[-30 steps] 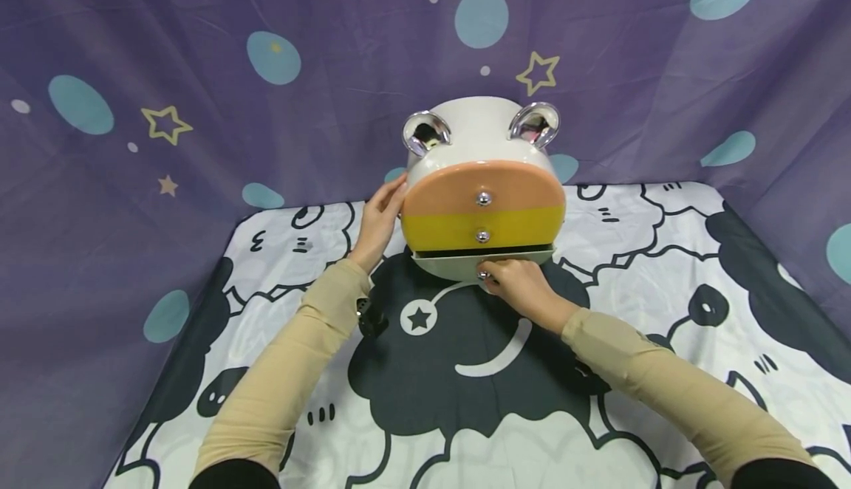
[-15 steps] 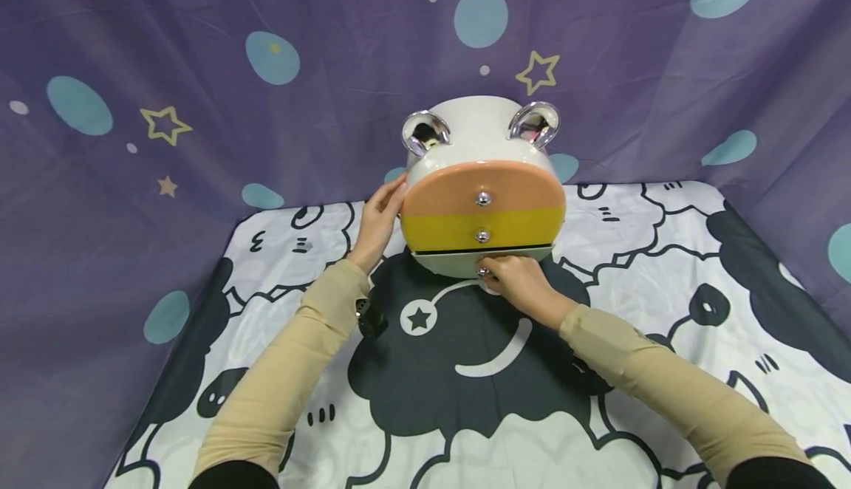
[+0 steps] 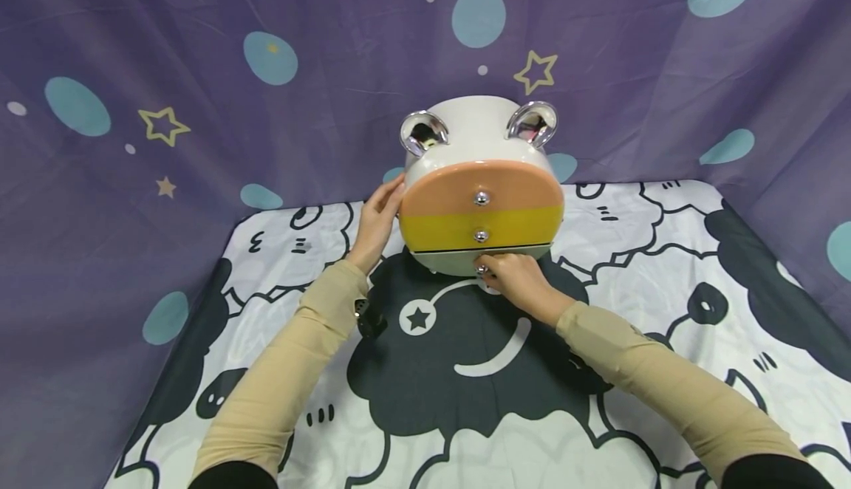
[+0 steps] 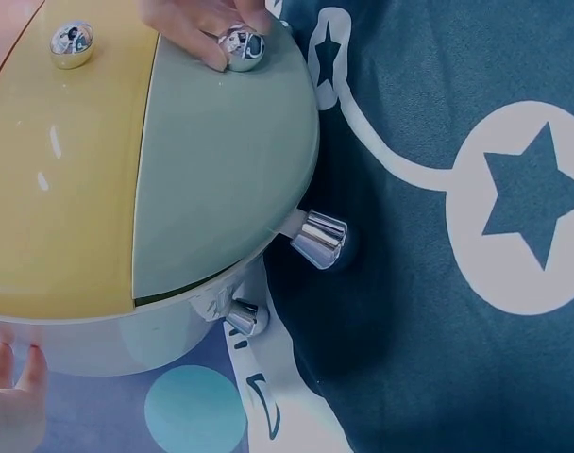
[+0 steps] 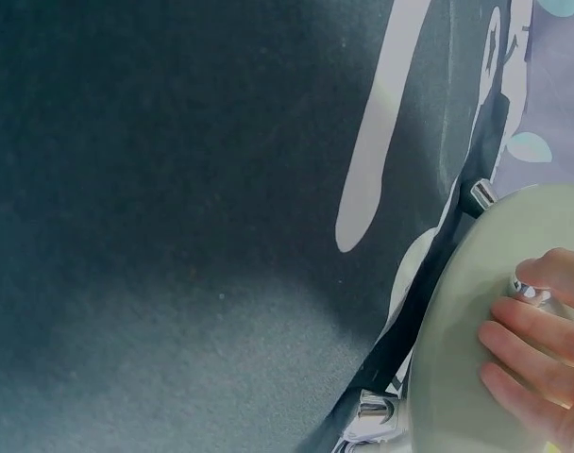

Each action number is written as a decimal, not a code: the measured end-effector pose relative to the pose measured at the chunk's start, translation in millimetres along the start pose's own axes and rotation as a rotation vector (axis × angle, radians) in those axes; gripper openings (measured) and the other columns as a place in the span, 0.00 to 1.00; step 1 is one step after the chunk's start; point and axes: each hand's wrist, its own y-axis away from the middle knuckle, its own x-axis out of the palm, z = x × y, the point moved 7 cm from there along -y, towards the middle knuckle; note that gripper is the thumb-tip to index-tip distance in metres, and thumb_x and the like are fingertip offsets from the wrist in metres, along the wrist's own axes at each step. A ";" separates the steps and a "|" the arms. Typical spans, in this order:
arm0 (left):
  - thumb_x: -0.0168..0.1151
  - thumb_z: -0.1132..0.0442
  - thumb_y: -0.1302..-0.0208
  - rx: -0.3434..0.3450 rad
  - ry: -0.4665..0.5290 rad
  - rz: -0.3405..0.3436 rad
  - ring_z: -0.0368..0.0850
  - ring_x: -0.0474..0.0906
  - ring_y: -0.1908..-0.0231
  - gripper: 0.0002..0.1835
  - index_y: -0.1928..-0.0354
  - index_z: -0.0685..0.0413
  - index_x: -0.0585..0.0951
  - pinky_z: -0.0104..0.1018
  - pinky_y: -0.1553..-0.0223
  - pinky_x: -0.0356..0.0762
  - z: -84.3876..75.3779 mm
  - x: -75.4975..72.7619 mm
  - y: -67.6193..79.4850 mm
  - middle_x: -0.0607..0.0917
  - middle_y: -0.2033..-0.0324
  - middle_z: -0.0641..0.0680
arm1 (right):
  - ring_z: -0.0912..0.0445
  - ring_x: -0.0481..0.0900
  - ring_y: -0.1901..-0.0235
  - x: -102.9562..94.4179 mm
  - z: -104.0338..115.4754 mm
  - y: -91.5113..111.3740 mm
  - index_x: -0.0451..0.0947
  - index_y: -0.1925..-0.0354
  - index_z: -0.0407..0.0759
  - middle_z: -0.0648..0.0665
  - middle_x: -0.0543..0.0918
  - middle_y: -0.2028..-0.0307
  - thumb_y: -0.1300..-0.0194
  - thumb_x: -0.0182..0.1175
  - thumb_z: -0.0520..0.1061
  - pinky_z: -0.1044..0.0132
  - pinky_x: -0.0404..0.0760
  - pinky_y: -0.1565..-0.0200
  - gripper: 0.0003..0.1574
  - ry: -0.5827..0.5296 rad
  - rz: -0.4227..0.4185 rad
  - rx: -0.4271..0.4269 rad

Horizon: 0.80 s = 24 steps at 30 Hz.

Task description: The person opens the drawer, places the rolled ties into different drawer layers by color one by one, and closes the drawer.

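Note:
A small rounded drawer chest [image 3: 480, 123] with a white shell and two silver ears stands at the back of the bed-like printed cloth. Its front has an orange drawer [image 3: 439, 190], a yellow drawer [image 3: 435, 232] and, lowest, a pale green drawer [image 4: 221, 160]. My right hand [image 3: 521, 284] pinches the round silver knob [image 4: 243, 49] of the green drawer between thumb and fingers. Only a thin dark line shows along that drawer's top edge. With fingers straight, my left hand [image 3: 375, 229] rests against the chest's left side; its fingertips [image 4: 32, 363] touch the white shell.
Silver feet [image 4: 320, 240] hold the chest above the cloth [image 3: 479, 393], printed with a dark cloud shape and white sheep-like figures. A purple curtain [image 3: 366, 46] with stars and blue ovals hangs close behind it.
The green drawer has slid inward, pushed by my right hand on its knob, and the gap above it has narrowed to a thin line. My left hand has stayed in place.

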 end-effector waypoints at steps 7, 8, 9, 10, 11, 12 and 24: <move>0.48 0.54 0.34 0.010 0.013 0.002 0.43 0.68 0.49 0.22 0.39 0.51 0.67 0.31 0.52 0.68 13.3 -2.5 -8.7 0.69 0.41 0.51 | 0.57 0.75 0.78 1.3 -1.8 -1.6 0.79 0.68 0.46 0.52 0.80 0.76 0.53 0.63 0.36 0.63 0.74 0.81 0.10 -0.013 0.017 0.019; 0.48 0.54 0.34 0.011 0.014 -0.001 0.42 0.68 0.49 0.22 0.39 0.50 0.67 0.31 0.52 0.68 16.5 -3.2 -10.6 0.69 0.42 0.50 | 0.57 0.75 0.78 1.7 -2.2 -1.7 0.79 0.68 0.46 0.52 0.80 0.76 0.53 0.64 0.36 0.64 0.74 0.81 0.10 -0.012 0.020 0.023; 0.49 0.54 0.35 0.014 0.018 -0.006 0.42 0.68 0.50 0.22 0.40 0.49 0.68 0.30 0.52 0.69 19.7 -3.8 -12.5 0.70 0.42 0.50 | 0.57 0.75 0.78 2.1 -2.7 -1.9 0.79 0.68 0.46 0.52 0.79 0.77 0.53 0.64 0.36 0.64 0.74 0.81 0.10 -0.011 0.024 0.026; 0.49 0.54 0.35 0.018 0.022 -0.012 0.41 0.69 0.52 0.22 0.40 0.49 0.69 0.30 0.53 0.69 22.4 -4.4 -14.1 0.71 0.43 0.49 | 0.57 0.74 0.79 2.6 -3.0 -2.1 0.79 0.69 0.46 0.52 0.79 0.77 0.53 0.64 0.36 0.64 0.73 0.82 0.10 -0.010 0.027 0.029; 0.49 0.54 0.35 0.024 0.019 -0.019 0.40 0.69 0.53 0.22 0.40 0.49 0.69 0.30 0.54 0.69 23.0 -4.6 -14.4 0.71 0.44 0.50 | 0.57 0.74 0.79 2.9 -3.3 -2.3 0.79 0.69 0.46 0.52 0.79 0.77 0.53 0.64 0.36 0.64 0.73 0.82 0.10 -0.010 0.030 0.032; 0.49 0.54 0.35 0.032 0.018 -0.025 0.40 0.70 0.55 0.22 0.40 0.50 0.69 0.29 0.55 0.69 23.0 -4.8 -14.4 0.72 0.44 0.51 | 0.57 0.74 0.79 3.2 -3.6 -2.5 0.79 0.69 0.46 0.53 0.79 0.77 0.53 0.64 0.37 0.64 0.73 0.82 0.10 -0.008 0.034 0.033; 0.49 0.52 0.35 0.037 0.008 -0.023 0.40 0.70 0.54 0.22 0.40 0.49 0.69 0.32 0.52 0.70 23.5 -4.1 -12.6 0.72 0.44 0.49 | 0.58 0.74 0.79 4.6 -5.1 -3.5 0.79 0.69 0.46 0.52 0.79 0.76 0.53 0.64 0.36 0.65 0.73 0.81 0.10 -0.026 0.043 0.040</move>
